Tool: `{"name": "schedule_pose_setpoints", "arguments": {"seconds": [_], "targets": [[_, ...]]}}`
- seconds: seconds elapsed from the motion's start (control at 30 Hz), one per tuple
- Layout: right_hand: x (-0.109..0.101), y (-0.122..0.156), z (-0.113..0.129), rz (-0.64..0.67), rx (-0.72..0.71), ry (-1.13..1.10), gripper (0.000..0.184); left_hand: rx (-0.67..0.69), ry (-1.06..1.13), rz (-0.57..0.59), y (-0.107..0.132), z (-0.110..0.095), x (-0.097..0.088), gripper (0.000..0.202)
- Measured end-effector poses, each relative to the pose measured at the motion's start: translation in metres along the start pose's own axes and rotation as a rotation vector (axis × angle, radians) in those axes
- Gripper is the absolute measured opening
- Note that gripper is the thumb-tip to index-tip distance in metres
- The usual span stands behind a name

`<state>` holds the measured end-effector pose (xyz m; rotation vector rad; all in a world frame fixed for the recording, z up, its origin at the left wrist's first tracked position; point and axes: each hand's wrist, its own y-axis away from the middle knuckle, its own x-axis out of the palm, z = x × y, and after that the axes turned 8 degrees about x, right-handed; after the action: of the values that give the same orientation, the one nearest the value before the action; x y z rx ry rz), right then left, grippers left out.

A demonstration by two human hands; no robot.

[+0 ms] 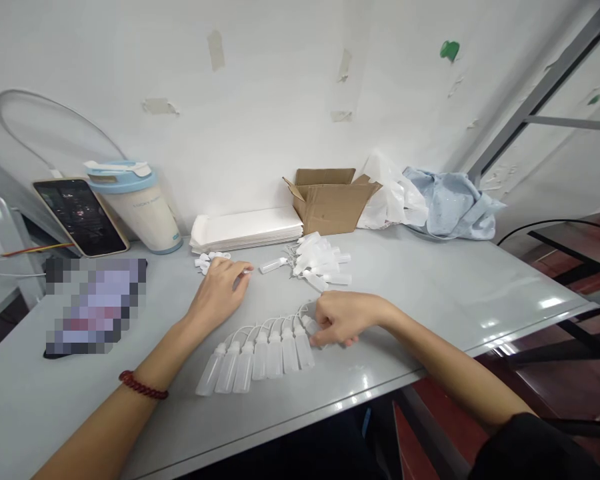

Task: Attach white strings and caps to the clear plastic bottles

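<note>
A row of several small translucent squeeze bottles with long thin nozzles lies on the grey table in front of me. My right hand rests at the right end of that row, fingers curled down on the last bottle. My left hand reaches forward past the row, its fingers pinched on a small white cap. Just beyond it lie loose white caps and one single bottle. A heap of more bottles lies behind my right hand.
A stack of white flat sheets and an open cardboard box stand at the wall, with a plastic bag and blue cloth to the right. At left are a phone, a lidded cup and a blurred item.
</note>
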<state>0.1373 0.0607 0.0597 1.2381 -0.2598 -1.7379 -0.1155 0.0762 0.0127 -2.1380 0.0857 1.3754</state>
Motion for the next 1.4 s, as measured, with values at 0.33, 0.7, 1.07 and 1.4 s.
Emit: {"name": "schedule_pose_setpoints", "arguments": {"seconds": [0.33, 0.7, 1.07, 1.4], "targets": [[-0.005, -0.001, -0.005, -0.227, -0.056, -0.141, 0.031, -0.198, 0.293, 0.055, -0.002, -0.018, -0.014, 0.030], [0.004, -0.012, -0.004, -0.399, -0.344, -0.510, 0.016, -0.294, 0.876, 0.226, 0.001, -0.046, -0.022, 0.036], [0.005, -0.013, -0.002, -0.359, -0.349, -0.544, 0.033, -0.319, 0.901, 0.239, 0.002, -0.058, -0.026, 0.031], [0.008, -0.017, -0.001, -0.321, -0.419, -0.629, 0.035, -0.273, 0.899, 0.203, 0.003, -0.056, -0.027, 0.030]]}}
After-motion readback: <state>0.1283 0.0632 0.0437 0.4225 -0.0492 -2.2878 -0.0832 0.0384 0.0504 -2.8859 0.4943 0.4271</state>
